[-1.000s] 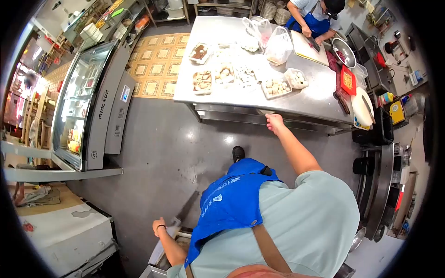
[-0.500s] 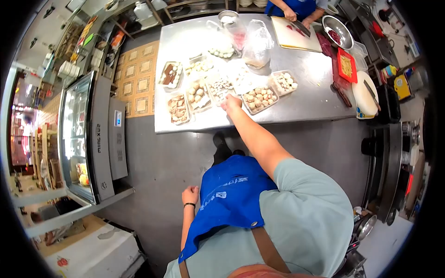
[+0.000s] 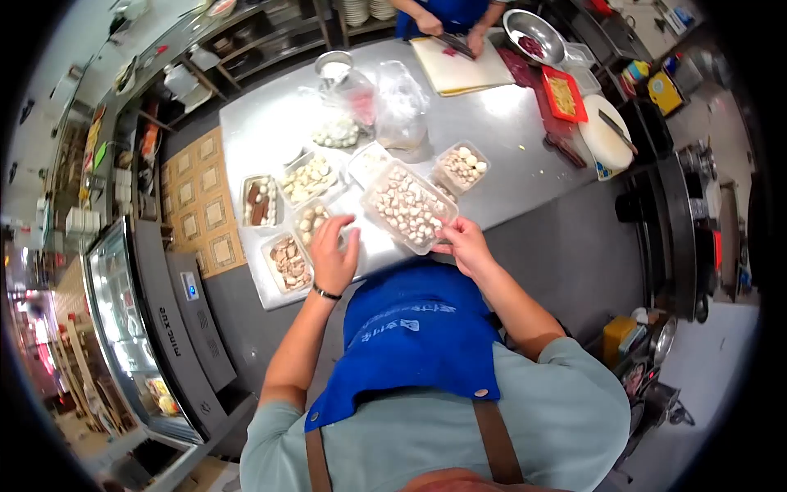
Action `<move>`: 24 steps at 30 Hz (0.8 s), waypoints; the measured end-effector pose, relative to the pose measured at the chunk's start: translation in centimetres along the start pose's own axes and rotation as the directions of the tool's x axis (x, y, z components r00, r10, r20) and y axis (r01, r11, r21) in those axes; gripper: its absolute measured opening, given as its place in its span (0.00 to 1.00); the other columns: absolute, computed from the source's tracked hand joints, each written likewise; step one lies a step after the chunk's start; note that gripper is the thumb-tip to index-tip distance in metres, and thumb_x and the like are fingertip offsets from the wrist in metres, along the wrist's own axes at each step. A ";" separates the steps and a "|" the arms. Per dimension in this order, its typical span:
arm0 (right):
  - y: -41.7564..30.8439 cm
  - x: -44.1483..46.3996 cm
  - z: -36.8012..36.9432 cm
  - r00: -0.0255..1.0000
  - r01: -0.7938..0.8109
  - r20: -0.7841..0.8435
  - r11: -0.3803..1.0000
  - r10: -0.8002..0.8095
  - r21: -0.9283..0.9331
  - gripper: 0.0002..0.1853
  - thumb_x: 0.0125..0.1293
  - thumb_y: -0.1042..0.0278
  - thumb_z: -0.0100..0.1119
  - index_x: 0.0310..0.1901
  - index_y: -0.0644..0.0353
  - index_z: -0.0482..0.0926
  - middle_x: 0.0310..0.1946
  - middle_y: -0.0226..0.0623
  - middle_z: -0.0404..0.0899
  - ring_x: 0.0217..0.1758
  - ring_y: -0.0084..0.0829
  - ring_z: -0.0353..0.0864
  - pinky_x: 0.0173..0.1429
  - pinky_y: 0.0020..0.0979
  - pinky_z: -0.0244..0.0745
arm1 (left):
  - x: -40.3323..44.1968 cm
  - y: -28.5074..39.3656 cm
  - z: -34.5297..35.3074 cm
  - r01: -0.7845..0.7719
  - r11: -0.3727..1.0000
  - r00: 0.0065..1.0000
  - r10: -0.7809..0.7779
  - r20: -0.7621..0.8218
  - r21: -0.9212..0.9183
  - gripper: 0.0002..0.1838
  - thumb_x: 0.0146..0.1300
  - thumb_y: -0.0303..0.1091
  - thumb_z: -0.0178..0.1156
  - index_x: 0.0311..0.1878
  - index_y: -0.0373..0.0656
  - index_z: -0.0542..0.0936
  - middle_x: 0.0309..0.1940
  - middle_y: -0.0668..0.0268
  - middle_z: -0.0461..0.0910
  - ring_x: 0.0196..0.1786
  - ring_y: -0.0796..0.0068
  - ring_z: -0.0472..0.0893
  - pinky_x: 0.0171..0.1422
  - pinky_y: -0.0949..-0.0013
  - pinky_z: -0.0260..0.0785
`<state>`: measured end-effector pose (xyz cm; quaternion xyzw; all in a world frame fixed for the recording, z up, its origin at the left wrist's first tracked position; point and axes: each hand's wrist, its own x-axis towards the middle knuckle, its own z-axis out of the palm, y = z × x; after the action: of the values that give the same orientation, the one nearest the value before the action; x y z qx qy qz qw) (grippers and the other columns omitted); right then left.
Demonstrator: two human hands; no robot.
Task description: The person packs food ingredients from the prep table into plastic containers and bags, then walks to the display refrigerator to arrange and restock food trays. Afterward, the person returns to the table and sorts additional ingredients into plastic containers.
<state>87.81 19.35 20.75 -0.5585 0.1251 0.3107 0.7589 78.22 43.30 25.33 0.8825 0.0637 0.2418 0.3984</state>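
Observation:
Pinched in my right hand (image 3: pixel 466 246) is the near right corner of a clear tub (image 3: pixel 407 205) of small whitish pieces, tilted above the steel table (image 3: pixel 492 193). My left hand (image 3: pixel 334 254) is open, thumb apart from the fingers, over the table's near edge. It is beside a tub of round pale balls (image 3: pixel 310 223) and a tub of brownish slices (image 3: pixel 288 262). Further left sits a tub with brown strips and balls (image 3: pixel 260 202), next to a tub of pale pieces (image 3: pixel 308 177). Right of the held tub is another tub (image 3: pixel 461 167) of mixed balls.
Across the table a co-worker's hands (image 3: pixel 474 39) work with a knife on a white board (image 3: pixel 459 66). Plastic bags (image 3: pixel 400 107) stand mid-table. A metal bowl (image 3: pixel 534 38), a red tray (image 3: pixel 564 94) and a round board (image 3: pixel 605 131) with a knife are right. A glass-front fridge (image 3: pixel 135 328) stands left.
My right hand has taken hold of a tub and lifted it. My left hand has come up from my side to the table and opened. The view has moved closer to the table and turned.

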 end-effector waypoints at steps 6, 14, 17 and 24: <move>-2.9 -1.2 -3.7 1.000 -0.010 -0.019 1.000 0.010 -0.027 0.07 0.58 0.77 0.60 0.27 0.61 0.71 0.45 0.42 0.77 0.37 0.28 0.81 0.38 0.30 0.83 | 6.5 4.0 12.7 -0.309 0.950 0.907 0.306 0.287 -0.037 0.14 0.56 0.29 0.62 0.46 0.37 0.77 0.46 0.53 0.78 0.52 0.52 0.76 0.58 0.59 0.66; -12.2 3.1 -14.7 0.869 0.368 0.107 0.487 -0.483 -0.792 0.12 0.51 0.75 0.68 0.22 0.61 0.72 0.43 0.44 0.78 0.43 0.30 0.79 0.43 0.31 0.76 | 14.6 0.4 20.9 0.269 0.866 0.961 -0.212 0.179 -0.421 0.19 0.72 0.41 0.46 0.54 0.37 0.76 0.50 0.61 0.79 0.55 0.67 0.75 0.60 0.68 0.64; -14.3 5.7 -13.8 0.686 0.557 0.309 0.202 -0.659 -0.806 0.12 0.46 0.71 0.71 0.22 0.62 0.74 0.41 0.45 0.77 0.42 0.42 0.79 0.44 0.38 0.73 | 16.3 -3.2 27.8 0.588 0.427 0.807 -0.369 0.462 -0.687 0.29 0.73 0.54 0.38 0.61 0.39 0.71 0.55 0.60 0.76 0.58 0.64 0.74 0.63 0.65 0.62; -14.0 7.9 -11.3 0.755 0.459 0.370 0.034 -0.541 -0.888 0.12 0.47 0.68 0.71 0.23 0.60 0.74 0.49 0.48 0.72 0.48 0.47 0.76 0.48 0.40 0.72 | 16.4 -6.1 31.8 0.658 0.009 0.689 -0.411 0.597 -0.753 0.41 0.70 0.65 0.29 0.61 0.33 0.69 0.54 0.55 0.76 0.57 0.63 0.74 0.64 0.63 0.64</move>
<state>104.25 8.97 23.46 -0.9116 -0.2658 0.0151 0.3130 108.22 30.98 9.02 0.3853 0.1955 -0.0361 0.9011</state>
